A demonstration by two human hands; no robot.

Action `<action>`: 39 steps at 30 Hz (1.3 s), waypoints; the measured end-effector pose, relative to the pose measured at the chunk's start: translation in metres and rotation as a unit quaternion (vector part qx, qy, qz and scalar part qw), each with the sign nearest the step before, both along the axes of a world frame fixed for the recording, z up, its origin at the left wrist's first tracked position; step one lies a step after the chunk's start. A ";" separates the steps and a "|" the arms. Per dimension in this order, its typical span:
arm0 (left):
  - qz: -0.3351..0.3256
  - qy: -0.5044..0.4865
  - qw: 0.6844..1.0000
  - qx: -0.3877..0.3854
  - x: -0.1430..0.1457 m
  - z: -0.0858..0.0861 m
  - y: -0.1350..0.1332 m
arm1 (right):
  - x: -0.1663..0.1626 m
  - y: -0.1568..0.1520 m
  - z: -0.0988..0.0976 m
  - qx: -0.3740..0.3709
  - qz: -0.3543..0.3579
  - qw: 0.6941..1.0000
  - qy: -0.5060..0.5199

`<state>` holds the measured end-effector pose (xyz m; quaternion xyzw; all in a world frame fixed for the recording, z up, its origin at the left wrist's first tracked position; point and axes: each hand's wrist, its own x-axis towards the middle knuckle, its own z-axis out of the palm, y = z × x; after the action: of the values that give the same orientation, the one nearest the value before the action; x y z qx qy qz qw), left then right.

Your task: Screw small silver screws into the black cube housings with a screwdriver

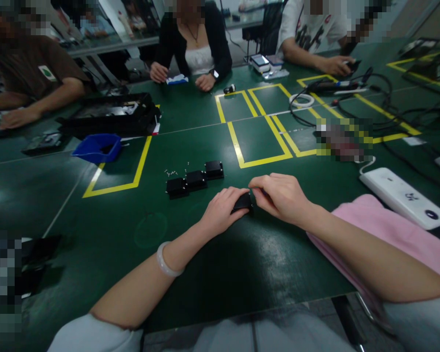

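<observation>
My left hand (pixel 225 208) is closed around a small black box-like part (pixel 242 201) resting on the green table. Beside its right end is my right hand (pixel 278 195), with thumb and forefinger pinched together at the part's edge. Whatever those fingertips hold, if anything, is too small or hidden to make out. Just beyond my left hand, three similar black parts stand in a slanted row: a near one (pixel 176 187), a middle one (pixel 196 179) and a far one (pixel 214 169). Several tiny screws (pixel 171 172) lie scattered behind the row.
A blue scoop-shaped bin (pixel 98 148) and a black tray (pixel 110 115) stand at left. Yellow tape (pixel 267 160) marks rectangles on the green table (pixel 190 132). A white power strip (pixel 405 195), pink cloth (pixel 370 225) and tangled cables (pixel 385 107) lie right. Several people sit opposite.
</observation>
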<state>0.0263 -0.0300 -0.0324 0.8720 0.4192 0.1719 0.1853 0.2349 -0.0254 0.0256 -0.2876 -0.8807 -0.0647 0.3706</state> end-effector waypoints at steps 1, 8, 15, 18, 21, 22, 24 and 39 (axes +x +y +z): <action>-0.001 0.000 1.000 0.002 0.000 0.000 0.000 | 0.000 0.000 0.000 -0.001 0.000 1.000 -0.001; -0.008 -0.004 1.000 0.013 0.000 -0.002 0.001 | 0.000 0.000 0.001 -0.009 -0.001 1.000 -0.007; 0.000 0.005 1.000 0.006 0.001 0.002 0.000 | 0.000 0.000 0.001 -0.009 0.010 1.000 -0.001; -0.001 0.001 1.000 0.005 0.001 0.001 0.000 | 0.000 0.000 0.001 -0.008 0.013 1.000 0.002; -0.004 -0.004 1.000 0.006 0.000 0.000 0.000 | 0.000 0.000 0.002 -0.003 0.014 1.000 -0.001; -0.004 -0.004 1.000 0.006 0.000 -0.001 0.001 | 0.000 0.000 0.002 -0.003 0.012 1.000 -0.001; -0.005 -0.004 1.000 0.004 0.000 -0.001 0.001 | 0.000 0.000 0.001 -0.006 0.008 1.000 0.001; -0.005 -0.002 1.000 0.003 0.000 0.000 0.001 | 0.001 0.002 -0.002 -0.021 -0.013 1.000 -0.001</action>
<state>0.0262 -0.0294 -0.0319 0.8742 0.4143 0.1741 0.1838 0.2359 -0.0232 0.0240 -0.3070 -0.8782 -0.0514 0.3631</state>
